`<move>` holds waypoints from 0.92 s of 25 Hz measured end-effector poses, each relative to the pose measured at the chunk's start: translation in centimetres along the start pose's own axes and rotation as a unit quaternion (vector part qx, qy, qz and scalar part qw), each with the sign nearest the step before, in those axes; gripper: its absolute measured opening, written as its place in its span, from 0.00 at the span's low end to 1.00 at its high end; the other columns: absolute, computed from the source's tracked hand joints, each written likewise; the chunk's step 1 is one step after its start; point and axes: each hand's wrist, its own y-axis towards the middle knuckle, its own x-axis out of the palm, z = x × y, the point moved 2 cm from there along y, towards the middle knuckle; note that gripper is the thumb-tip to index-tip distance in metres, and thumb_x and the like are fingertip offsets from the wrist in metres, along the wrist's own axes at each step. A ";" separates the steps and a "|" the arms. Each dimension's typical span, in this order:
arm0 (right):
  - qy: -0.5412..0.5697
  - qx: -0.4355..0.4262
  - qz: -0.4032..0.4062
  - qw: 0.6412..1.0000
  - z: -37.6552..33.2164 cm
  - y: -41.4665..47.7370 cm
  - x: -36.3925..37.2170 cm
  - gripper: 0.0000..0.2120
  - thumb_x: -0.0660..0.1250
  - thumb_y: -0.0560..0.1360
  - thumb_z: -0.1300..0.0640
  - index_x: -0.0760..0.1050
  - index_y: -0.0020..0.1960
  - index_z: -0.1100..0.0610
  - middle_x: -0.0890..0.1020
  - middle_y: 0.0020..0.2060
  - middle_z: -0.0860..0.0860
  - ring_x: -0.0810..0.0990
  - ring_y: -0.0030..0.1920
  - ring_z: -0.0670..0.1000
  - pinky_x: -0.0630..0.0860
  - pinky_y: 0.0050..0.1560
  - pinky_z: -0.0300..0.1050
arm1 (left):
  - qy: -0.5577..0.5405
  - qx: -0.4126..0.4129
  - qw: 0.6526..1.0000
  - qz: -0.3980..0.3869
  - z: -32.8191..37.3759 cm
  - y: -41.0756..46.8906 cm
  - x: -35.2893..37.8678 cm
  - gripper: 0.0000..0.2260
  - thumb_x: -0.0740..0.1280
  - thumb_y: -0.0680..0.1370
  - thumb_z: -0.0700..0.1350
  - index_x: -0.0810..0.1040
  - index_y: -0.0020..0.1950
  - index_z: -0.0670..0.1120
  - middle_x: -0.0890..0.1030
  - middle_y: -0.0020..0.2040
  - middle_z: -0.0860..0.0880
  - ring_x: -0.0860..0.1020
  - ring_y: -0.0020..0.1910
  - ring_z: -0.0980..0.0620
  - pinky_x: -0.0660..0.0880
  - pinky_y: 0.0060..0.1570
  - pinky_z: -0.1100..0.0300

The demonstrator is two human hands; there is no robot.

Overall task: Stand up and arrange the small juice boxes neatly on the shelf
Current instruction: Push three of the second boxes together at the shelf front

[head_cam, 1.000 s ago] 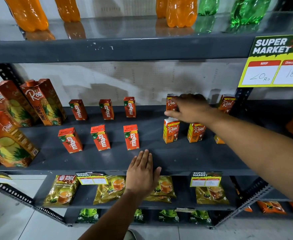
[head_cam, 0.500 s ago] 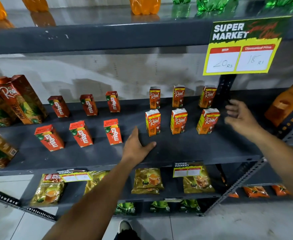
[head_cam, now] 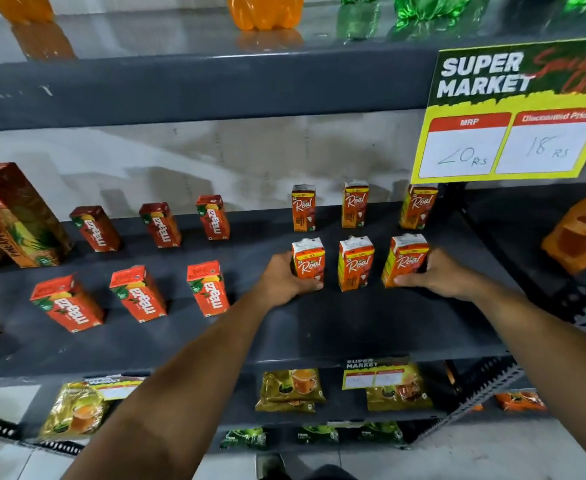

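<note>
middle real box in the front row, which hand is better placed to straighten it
Probably the left hand: the middle box looks closer to the left box it holds than to the right hand.

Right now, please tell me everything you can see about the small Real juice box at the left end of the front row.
The front-left Real juice box is a small carton, apparently paperboard, orange with a white folded top and white "Real" script. It stands upright on the dark grey shelf, leftmost of three in the front row, apart from the middle box. The left hand wraps its left side, thumb across the lower front.
</note>
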 end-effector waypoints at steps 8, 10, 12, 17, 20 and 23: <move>-0.008 -0.009 -0.048 0.999 -1.0 2.2 2.5 0.27 0.80 0.62 0.60 0.73 0.53 0.41 0.80 0.47 0.37 0.78 0.47 0.33 0.70 0.45 0.29 | -0.104 0.015 0.993 -0.051 0.5 0.8 3.5 0.25 0.78 0.64 0.33 0.77 0.55 0.51 0.83 0.50 0.53 0.81 0.50 0.58 0.78 0.50 0.63; -0.010 -0.004 -0.053 0.999 -0.7 2.3 3.1 0.30 0.81 0.61 0.59 0.73 0.57 0.44 0.80 0.52 0.43 0.78 0.52 0.39 0.72 0.53 0.38 | -0.113 0.002 0.993 -0.043 0.4 0.6 4.0 0.27 0.80 0.62 0.35 0.78 0.56 0.51 0.84 0.52 0.52 0.81 0.53 0.54 0.77 0.55 0.56; -0.018 0.000 -0.032 0.999 -0.5 2.4 3.6 0.34 0.82 0.59 0.57 0.74 0.62 0.49 0.80 0.57 0.48 0.78 0.57 0.48 0.73 0.62 0.48 | -0.108 -0.016 0.994 -0.013 0.4 0.6 4.2 0.27 0.81 0.61 0.36 0.78 0.56 0.51 0.83 0.53 0.49 0.81 0.53 0.52 0.76 0.58 0.50; -0.035 -0.006 -0.002 0.999 -0.2 0.9 4.1 0.36 0.84 0.55 0.51 0.73 0.60 0.44 0.80 0.58 0.49 0.78 0.59 0.50 0.72 0.64 0.52 | -0.045 -0.025 0.999 0.011 1.2 -0.6 4.8 0.24 0.81 0.61 0.39 0.78 0.52 0.54 0.83 0.50 0.52 0.81 0.50 0.55 0.77 0.57 0.53; -0.036 -0.019 -0.006 0.999 0.3 -1.2 4.5 0.30 0.83 0.53 0.48 0.73 0.51 0.38 0.81 0.55 0.46 0.78 0.55 0.48 0.73 0.61 0.49 | -0.044 -0.018 0.999 -0.003 1.3 -2.3 5.3 0.25 0.81 0.61 0.38 0.78 0.52 0.54 0.83 0.51 0.52 0.81 0.50 0.56 0.77 0.55 0.56; -0.020 -0.031 -0.008 0.999 0.7 -3.1 4.9 0.27 0.83 0.54 0.48 0.74 0.48 0.37 0.79 0.46 0.36 0.78 0.47 0.38 0.72 0.50 0.38 | -0.031 -0.019 0.999 -0.021 1.6 -3.8 5.5 0.25 0.82 0.60 0.39 0.78 0.50 0.56 0.83 0.48 0.56 0.81 0.47 0.60 0.77 0.48 0.65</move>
